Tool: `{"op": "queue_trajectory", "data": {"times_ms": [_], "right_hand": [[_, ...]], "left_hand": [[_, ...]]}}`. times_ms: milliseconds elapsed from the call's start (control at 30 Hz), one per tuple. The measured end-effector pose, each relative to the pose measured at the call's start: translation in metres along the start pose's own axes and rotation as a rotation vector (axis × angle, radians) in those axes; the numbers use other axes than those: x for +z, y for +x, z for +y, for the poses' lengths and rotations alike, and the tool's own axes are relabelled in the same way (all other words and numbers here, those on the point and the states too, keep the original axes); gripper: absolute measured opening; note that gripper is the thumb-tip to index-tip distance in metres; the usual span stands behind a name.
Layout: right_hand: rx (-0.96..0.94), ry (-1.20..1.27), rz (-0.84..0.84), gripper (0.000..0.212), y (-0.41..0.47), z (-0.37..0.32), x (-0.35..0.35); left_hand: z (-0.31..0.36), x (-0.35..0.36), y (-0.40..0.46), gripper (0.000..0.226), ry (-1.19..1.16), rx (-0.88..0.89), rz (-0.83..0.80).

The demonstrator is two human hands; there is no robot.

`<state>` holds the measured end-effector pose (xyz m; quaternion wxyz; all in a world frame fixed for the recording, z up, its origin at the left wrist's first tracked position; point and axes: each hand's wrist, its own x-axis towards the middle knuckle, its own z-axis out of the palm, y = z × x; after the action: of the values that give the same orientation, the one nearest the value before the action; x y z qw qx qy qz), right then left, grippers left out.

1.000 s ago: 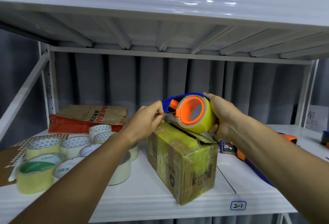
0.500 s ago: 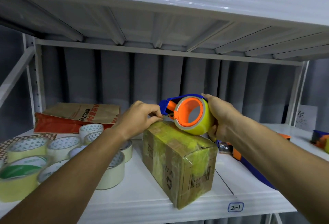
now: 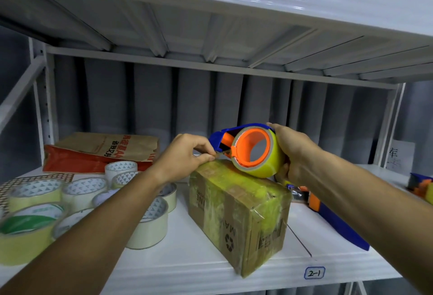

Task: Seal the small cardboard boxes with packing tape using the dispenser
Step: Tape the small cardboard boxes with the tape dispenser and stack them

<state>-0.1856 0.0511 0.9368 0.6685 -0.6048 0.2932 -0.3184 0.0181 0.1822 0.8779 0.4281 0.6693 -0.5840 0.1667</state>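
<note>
The right hand (image 3: 293, 152) grips the tape dispenser (image 3: 253, 149); the left hand's (image 3: 187, 156) fingers (image 3: 206, 157) pinch the tape end against the cardboard box (image 3: 239, 210). A loose pinch could let the tape snap back or wrinkle.

Both forearms are reaching in from 6 o'clock. The left hand (image 3: 185, 157) is pinching thumb against forefinger toward 3 o'clock. The right hand (image 3: 293, 152) is curling its fingers around a round object, wrist angling toward 5 o'clock.
</note>
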Motion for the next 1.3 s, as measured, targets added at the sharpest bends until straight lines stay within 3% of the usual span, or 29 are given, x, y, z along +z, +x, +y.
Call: {"op": "queue_trajectory", "data": {"times_ms": [133,367,600,733,1067,1300], "right_hand": [[-0.014,0.009,0.004,0.030,0.000,0.000,0.001],[-0.037,-0.013,0.023,0.029,0.000,0.000,0.005],[-0.048,-0.067,0.024,0.031,-0.003,0.000,0.010],[-0.023,-0.057,0.006,0.032,-0.004,-0.001,0.008],[0.059,-0.117,-0.069,0.031,-0.006,-0.001,0.001],[0.000,-0.207,-0.109,0.037,-0.006,-0.005,-0.003]], "left_hand": [[0.000,-0.001,-0.003,0.009,0.047,0.024,-0.010],[0.000,-0.001,-0.008,0.018,0.150,0.045,0.054],[0.011,-0.018,-0.007,0.042,0.289,-0.026,-0.281],[0.023,-0.017,-0.017,0.043,0.249,-0.083,-0.350],[0.030,-0.003,-0.040,0.050,0.281,-0.136,-0.326],[0.036,0.002,-0.047,0.053,0.327,-0.058,-0.254]]}}
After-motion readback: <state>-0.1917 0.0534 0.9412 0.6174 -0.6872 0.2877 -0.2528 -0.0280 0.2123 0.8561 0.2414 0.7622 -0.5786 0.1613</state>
